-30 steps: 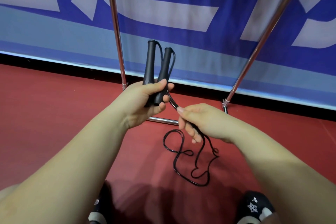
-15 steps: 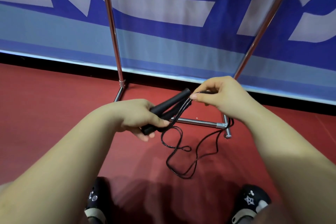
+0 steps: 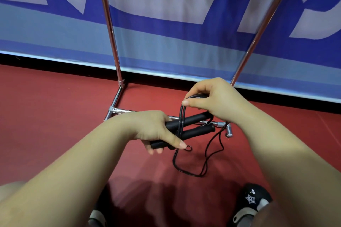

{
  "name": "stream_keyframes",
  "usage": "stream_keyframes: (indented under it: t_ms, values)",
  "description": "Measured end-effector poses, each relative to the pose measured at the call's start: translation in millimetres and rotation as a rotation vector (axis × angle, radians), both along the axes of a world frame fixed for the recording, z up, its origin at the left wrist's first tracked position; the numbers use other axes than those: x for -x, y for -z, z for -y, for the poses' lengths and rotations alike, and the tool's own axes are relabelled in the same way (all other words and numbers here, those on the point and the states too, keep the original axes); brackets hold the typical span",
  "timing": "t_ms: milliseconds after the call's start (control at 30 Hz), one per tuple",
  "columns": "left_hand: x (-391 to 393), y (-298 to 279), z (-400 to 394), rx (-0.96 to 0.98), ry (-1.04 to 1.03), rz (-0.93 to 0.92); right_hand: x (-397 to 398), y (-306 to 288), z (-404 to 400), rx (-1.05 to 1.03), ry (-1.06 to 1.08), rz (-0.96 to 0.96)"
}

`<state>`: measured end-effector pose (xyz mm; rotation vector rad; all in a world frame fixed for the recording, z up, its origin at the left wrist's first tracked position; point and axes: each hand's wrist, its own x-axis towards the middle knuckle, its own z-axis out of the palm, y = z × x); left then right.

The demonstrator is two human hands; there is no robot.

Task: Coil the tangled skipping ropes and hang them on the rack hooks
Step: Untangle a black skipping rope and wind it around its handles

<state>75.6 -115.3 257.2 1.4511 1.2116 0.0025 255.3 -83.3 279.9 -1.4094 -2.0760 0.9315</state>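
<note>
My left hand (image 3: 156, 131) grips the two black handles (image 3: 195, 125) of a skipping rope, held side by side and pointing right, nearly level. The thin black rope (image 3: 180, 116) crosses over the handles in a double strand. My right hand (image 3: 210, 97) pinches that rope between thumb and fingers just above the handles. The rest of the rope hangs down in a loose loop (image 3: 191, 172) that reaches the red floor. Behind my hands stands the chrome rack (image 3: 110, 29), with only its two uprights and base bar in view; its hooks are out of frame.
The rack's base bar (image 3: 120, 111) lies on the red floor (image 3: 46, 116) right under my hands, with a foot end (image 3: 229, 132) at the right. A blue and white banner wall (image 3: 166, 24) stands close behind. My black shoes (image 3: 252, 202) are at the bottom edge.
My left hand tipped the handles from upright to nearly level. My right hand rose from below the handles and carried the rope up and across them; less rope now lies on the floor.
</note>
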Motion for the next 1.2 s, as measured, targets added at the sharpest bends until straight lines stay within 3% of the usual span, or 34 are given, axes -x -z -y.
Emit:
stream_keyframes:
  t_ms: [133, 233, 433, 500, 600, 800, 933, 1067, 1200]
  values:
    - [1, -9, 2, 0.032, 0.108, 0.042, -14, -9, -2, 0.252, -0.091, -0.06]
    - [6, -14, 5, 0.084, 0.156, 0.184, -18, -15, -1, 0.474, -0.143, -0.118]
    - [15, -13, -1, 0.143, -0.034, 0.606, -16, -21, -4, 0.694, 0.008, -0.703]
    - [14, -14, -2, 0.145, -0.093, 0.679, -12, -19, -4, 0.687, -0.085, -0.842]
    - [13, -15, -3, 0.161, -0.144, 0.732, -1, -13, 0, 0.529, -0.124, -0.873]
    - [6, -10, -3, 0.14, -0.208, 0.668, 19, -6, 9, 0.199, 0.295, -0.708]
    - [0, -13, -6, -0.039, -0.451, 0.547, 21, -9, 8, 0.113, 0.428, -0.761]
    - [-13, -11, -5, -0.244, -0.835, 0.644, 22, -8, 5, 0.1, 0.621, -0.819]
    - [-32, 0, 6, -0.428, -0.931, 0.596, 29, -6, 5, 0.161, 0.715, -0.916]
